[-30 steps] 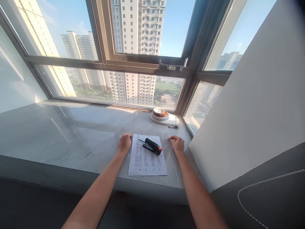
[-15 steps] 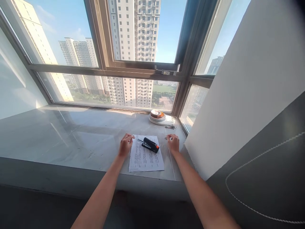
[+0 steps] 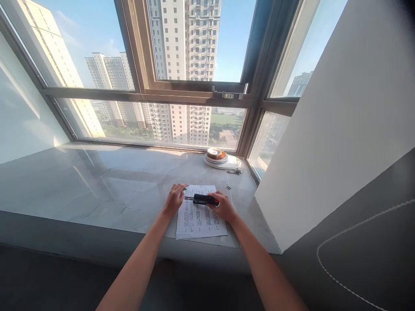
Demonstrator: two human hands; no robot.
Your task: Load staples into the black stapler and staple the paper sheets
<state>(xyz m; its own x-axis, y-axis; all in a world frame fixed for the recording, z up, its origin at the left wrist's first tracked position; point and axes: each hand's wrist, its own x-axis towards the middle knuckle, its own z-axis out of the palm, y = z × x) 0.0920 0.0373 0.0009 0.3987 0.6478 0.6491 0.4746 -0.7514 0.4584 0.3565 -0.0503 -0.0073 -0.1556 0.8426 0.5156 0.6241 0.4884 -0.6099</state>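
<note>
My right hand [image 3: 223, 207] is wrapped round the back end of a black stapler [image 3: 204, 199] with a red-orange patch near its rear. The stapler is over the printed sheets [image 3: 201, 222], its metal front part extending left. My left hand [image 3: 175, 198] is by the upper left edge of the sheets, close to the stapler's front end. Its fingers are pressed together, and a small dark bit shows at the fingertips, too small to name. A short grey metallic piece [image 3: 228, 188], perhaps a staple strip, lies on the sill to the right of the sheets.
A stack of round plate-like discs [image 3: 216, 157] stands by the window in the far right corner. A bunch of keys [image 3: 235, 172] lies in front of it. White wall [image 3: 311, 138] bounds the grey sill [image 3: 84, 185] on the right. Window frames close off the back.
My right hand has moved left from the small metallic piece and taken hold of the stapler, which has turned nearly level across the sheets. The metallic piece stays on the sill.
</note>
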